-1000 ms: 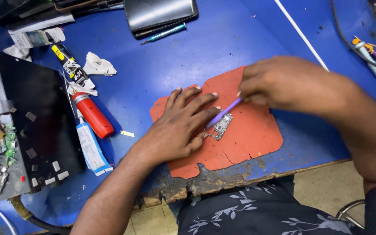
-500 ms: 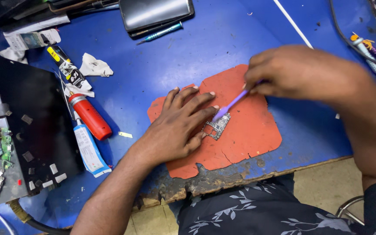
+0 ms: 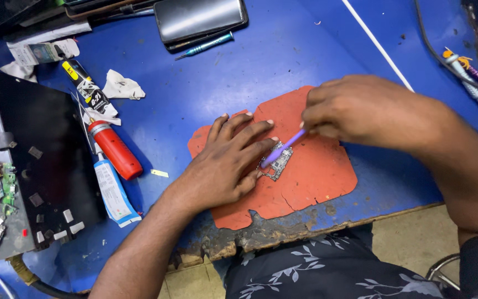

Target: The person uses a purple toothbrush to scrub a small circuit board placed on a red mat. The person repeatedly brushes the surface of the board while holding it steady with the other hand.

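A small circuit board (image 3: 279, 161) lies on an orange-red mat (image 3: 311, 177) near the front edge of the blue table (image 3: 239, 77). My left hand (image 3: 228, 163) rests flat on the mat, its fingertips pressing the board's left side. My right hand (image 3: 360, 111) pinches a thin purple tool (image 3: 283, 148), whose tip touches the board. The board's left part is hidden under my fingers.
A red-handled tool (image 3: 115, 149), a white and blue tube (image 3: 112, 191) and a black and yellow tube (image 3: 87, 88) lie to the left. A black tray (image 3: 45, 144) with small parts sits at far left. A phone (image 3: 200, 19), a teal screwdriver (image 3: 206, 45) and a crumpled tissue (image 3: 121, 87) are farther back. More screwdrivers (image 3: 468, 77) lie at right.
My right hand has shifted the purple tool slightly over the board. My left hand stays pressed on the board, and the view has drifted a little.
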